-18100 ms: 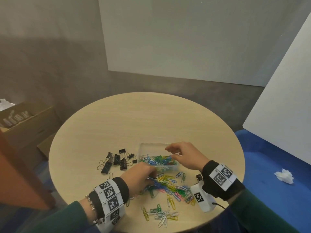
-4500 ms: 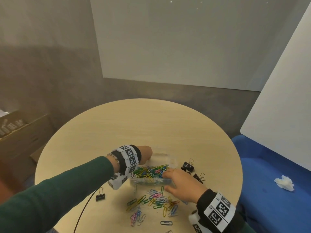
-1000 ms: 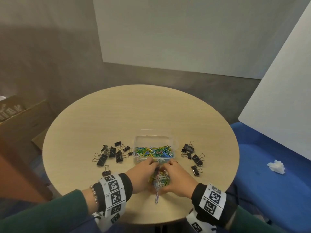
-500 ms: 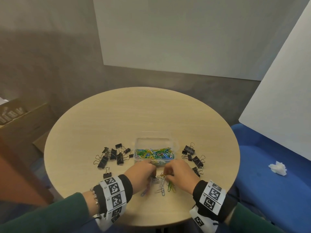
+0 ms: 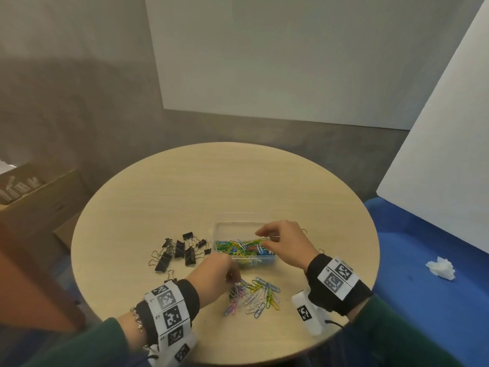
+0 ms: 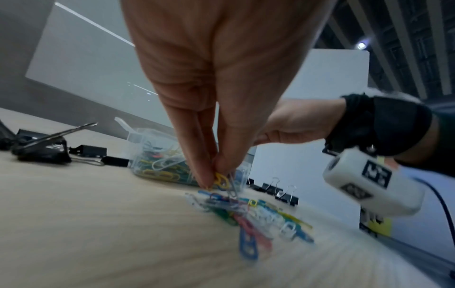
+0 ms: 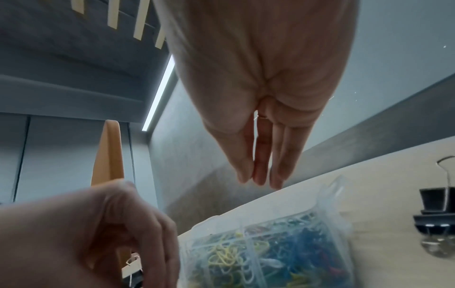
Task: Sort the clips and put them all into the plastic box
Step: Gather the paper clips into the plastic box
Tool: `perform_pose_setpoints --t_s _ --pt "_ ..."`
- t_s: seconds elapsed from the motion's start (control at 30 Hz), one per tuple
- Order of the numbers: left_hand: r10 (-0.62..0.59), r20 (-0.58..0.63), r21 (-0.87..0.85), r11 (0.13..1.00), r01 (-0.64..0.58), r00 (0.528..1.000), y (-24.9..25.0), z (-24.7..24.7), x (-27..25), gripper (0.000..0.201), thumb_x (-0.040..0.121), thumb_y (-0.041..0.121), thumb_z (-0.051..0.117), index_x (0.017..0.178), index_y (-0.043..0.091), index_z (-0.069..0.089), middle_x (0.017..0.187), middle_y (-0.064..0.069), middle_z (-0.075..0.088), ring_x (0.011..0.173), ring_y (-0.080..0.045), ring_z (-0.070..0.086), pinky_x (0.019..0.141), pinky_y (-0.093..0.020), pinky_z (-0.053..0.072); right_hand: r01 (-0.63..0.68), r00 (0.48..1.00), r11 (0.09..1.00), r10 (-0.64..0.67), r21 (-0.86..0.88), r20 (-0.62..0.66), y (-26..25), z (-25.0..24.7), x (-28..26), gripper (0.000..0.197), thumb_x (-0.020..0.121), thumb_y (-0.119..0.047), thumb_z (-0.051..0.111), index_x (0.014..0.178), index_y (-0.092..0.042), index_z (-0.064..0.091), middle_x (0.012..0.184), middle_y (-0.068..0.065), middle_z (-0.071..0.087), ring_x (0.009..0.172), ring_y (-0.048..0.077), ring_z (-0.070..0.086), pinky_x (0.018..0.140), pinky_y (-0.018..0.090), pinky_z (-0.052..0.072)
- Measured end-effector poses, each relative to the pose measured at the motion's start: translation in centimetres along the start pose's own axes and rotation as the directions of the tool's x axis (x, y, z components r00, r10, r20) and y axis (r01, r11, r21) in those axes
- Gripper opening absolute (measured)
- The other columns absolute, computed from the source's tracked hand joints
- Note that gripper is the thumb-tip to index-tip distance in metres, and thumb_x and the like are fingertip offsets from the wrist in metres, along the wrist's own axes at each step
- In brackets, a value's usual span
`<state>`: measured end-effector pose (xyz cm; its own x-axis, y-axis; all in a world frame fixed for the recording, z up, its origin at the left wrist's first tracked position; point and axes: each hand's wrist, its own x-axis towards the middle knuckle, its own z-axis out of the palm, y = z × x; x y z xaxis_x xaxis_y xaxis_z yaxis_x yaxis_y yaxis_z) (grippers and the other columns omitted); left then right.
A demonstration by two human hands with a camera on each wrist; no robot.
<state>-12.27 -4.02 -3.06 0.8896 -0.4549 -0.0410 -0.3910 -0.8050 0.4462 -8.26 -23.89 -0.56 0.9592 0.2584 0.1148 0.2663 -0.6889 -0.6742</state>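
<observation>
A clear plastic box sits mid-table, its near compartment full of coloured paper clips. Over it hovers my right hand, fingertips pressed together; a thin pale paper clip seems to show between them in the head view. In front of the box lies a loose pile of coloured paper clips. At the pile's left end, my left hand pinches a few clips, one of them yellow. Black binder clips lie left of the box.
More binder clips lie right of the box, mostly hidden by my right hand in the head view. The round table's near edge is close. A cardboard box stands left; a blue seat with a crumpled tissue is right.
My right hand has risen from the loose pile to above the box. My left hand stays at the pile, now pinching clips, and the pile lies more spread out.
</observation>
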Motion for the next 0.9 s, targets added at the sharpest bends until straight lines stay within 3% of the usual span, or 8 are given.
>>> perform_pose_setpoints --t_s 0.17,0.3,0.43,0.53,0.6,0.73,0.8,0.9 --pt "0.004 -0.157 -0.126 0.992 -0.024 0.988 0.8 -3.6 0.7 0.017 0.082 0.004 0.066 0.090 0.014 0.076 0.089 0.001 0.073 0.081 -0.009 0.066 0.078 -0.018 0.053 0.070 0.989 0.998 -0.069 0.005 -0.130 0.0 0.2 -1.7 0.016 0.088 -0.006 0.064 0.096 -0.014 0.075 0.093 -0.002 0.073 0.084 0.003 0.066 0.083 0.011 0.051" --pt "-0.021 -0.311 -0.170 0.985 -0.034 0.950 0.8 -5.3 3.4 0.018 0.083 0.004 0.063 0.091 0.015 0.076 0.093 -0.001 0.074 0.085 -0.009 0.066 0.080 -0.019 0.053 0.146 0.989 0.986 -0.145 -0.077 0.013 -0.8 1.1 -3.8 0.017 0.091 -0.012 0.060 0.101 -0.017 0.073 0.095 -0.006 0.071 0.085 0.003 0.063 0.081 0.016 0.052" --pt "-0.050 -0.079 -0.093 0.995 0.042 0.996 -0.3 -4.1 4.9 0.030 0.089 0.014 0.063 0.118 0.015 0.066 0.121 -0.002 0.067 0.113 -0.015 0.060 0.100 -0.028 0.047 0.142 0.975 0.977 -0.110 -0.162 0.191 -0.1 1.7 -5.5 0.021 0.094 -0.021 0.057 0.110 -0.021 0.069 0.107 -0.007 0.069 0.092 -0.001 0.059 0.085 0.017 0.049" --pt "-0.035 -0.048 -0.045 0.998 0.033 0.998 -0.7 -3.2 4.5 0.036 0.093 0.013 0.058 0.128 0.020 0.060 0.133 0.003 0.059 0.127 -0.013 0.051 0.108 -0.028 0.038 0.130 0.974 0.970 -0.085 -0.208 0.212 0.7 1.6 -6.2 0.025 0.094 -0.022 0.056 0.115 -0.023 0.068 0.112 -0.006 0.068 0.098 0.002 0.059 0.090 0.024 0.050" --pt "0.015 -0.100 -0.051 0.998 -0.020 0.995 -0.6 -2.9 3.6 0.036 0.093 0.012 0.056 0.128 0.022 0.060 0.133 0.006 0.058 0.126 -0.010 0.050 0.108 -0.025 0.037 0.117 0.970 0.963 -0.059 -0.243 0.236 1.1 1.5 -6.7 0.032 0.092 -0.027 0.058 0.124 -0.023 0.063 0.120 -0.005 0.064 0.107 0.005 0.056 0.095 0.026 0.048" --pt "0.158 -0.128 0.028 0.987 -0.155 0.979 0.4 -2.6 0.7 0.033 0.090 0.028 0.062 0.123 0.026 0.061 0.117 0.013 0.059 0.104 -0.005 0.055 0.091 -0.020 0.045 0.067 0.938 0.963 0.029 -0.262 0.346 1.6 1.6 -7.5 0.077 0.078 -0.040 0.073 0.145 -0.023 0.038 0.140 -0.009 0.042 0.125 0.009 0.043 0.106 0.026 0.038" --pt "0.126 -0.009 0.025 0.992 -0.125 0.992 0.4 -1.6 -0.8 0.050 0.082 0.040 0.069 0.128 0.028 0.054 0.116 0.012 0.051 0.100 -0.006 0.051 0.087 -0.020 0.044 0.053 0.928 0.961 0.052 -0.270 0.370 1.6 1.8 -7.5 0.088 0.074 -0.042 0.076 0.147 -0.022 0.032 0.141 -0.008 0.037 0.126 0.010 0.039 0.107 0.025 0.035" --pt "-0.038 0.189 0.033 0.999 0.032 0.981 -0.1 0.3 -2.1 0.093 0.068 0.050 0.078 0.144 0.025 0.030 0.134 0.003 0.032 0.120 -0.014 0.041 0.104 -0.027 0.040 0.081 0.922 0.958 0.033 -0.275 0.387 1.3 2.4 -6.8 0.086 0.075 -0.040 0.076 0.146 -0.020 0.034 0.136 -0.004 0.038 0.124 0.014 0.040 0.105 0.024 0.034"
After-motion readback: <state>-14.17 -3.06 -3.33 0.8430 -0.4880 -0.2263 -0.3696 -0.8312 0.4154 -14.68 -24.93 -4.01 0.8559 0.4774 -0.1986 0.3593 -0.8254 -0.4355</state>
